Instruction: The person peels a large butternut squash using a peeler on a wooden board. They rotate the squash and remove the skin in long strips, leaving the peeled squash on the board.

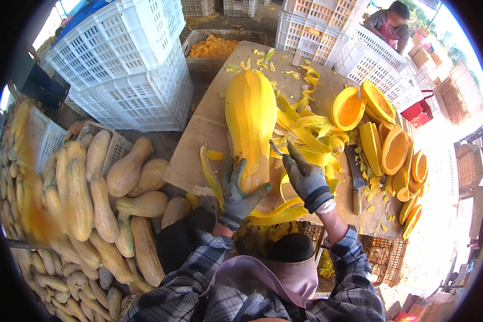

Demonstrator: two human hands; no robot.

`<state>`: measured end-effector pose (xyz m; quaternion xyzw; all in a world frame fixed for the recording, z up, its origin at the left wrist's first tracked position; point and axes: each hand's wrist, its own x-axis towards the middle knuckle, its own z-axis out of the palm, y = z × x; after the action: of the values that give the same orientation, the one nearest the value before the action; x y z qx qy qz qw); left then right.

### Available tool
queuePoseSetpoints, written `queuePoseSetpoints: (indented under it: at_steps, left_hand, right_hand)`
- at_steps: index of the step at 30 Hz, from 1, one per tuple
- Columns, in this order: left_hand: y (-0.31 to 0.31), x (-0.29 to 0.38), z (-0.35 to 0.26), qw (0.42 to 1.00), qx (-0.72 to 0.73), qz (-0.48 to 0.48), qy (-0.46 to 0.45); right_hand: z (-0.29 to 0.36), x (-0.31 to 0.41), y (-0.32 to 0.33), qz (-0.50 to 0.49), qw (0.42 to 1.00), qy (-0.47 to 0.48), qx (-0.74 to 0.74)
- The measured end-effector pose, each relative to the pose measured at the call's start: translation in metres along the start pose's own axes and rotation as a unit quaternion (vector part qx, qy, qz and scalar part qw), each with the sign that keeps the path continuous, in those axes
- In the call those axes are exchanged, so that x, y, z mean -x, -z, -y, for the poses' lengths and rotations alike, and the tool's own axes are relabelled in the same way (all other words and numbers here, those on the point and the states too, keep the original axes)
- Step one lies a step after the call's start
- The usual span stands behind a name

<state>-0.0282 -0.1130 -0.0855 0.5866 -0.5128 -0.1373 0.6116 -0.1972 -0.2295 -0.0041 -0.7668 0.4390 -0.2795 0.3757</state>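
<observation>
A large, mostly peeled yellow squash [250,112] lies lengthwise on the wooden board [197,149], its narrow end towards me. My left hand [241,197], in a grey work glove, holds that narrow end with the fingers spread around it. In my right hand [306,173], also gloved, is a small peeling blade [276,148], close to the right side of the squash. Long strips of yellow peel [310,141] are heaped to the right of it. A wide-bladed knife [356,173] lies beyond the heap, beside hollowed squash pieces [394,149].
Unpeeled squashes [76,193] are piled at the left. White plastic crates [133,72] stand stacked at the upper left, and more crates [310,40] at the upper right. A bin of orange pulp [213,47] is behind the board. Another person [390,24] is at the upper right.
</observation>
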Motion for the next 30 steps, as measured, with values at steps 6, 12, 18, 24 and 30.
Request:
queuePoseSetpoints:
  at_steps: [6, 12, 18, 24, 30]
  left_hand:
    - [0.004, 0.002, -0.001, 0.996, -0.036, 0.056, 0.062]
    - [0.017, -0.003, -0.006, 0.981, -0.104, 0.093, 0.136]
    - [0.015, -0.007, 0.001, 0.972, -0.056, 0.090, 0.211]
    - [0.019, -0.014, -0.006, 0.971, 0.003, 0.104, 0.213]
    - [0.006, -0.009, 0.022, 0.975, 0.017, 0.085, 0.204]
  right_hand:
    - [0.064, -0.185, -0.012, 0.017, 0.964, 0.037, 0.262]
    - [0.063, -0.129, -0.049, 0.009, 0.968, -0.009, 0.249]
    - [0.051, 0.004, -0.045, 0.070, 0.972, -0.065, 0.216]
    - [-0.003, 0.057, -0.033, 0.001, 0.975, -0.180, -0.133]
    - [-0.041, -0.028, -0.095, -0.026, 0.971, -0.135, -0.197]
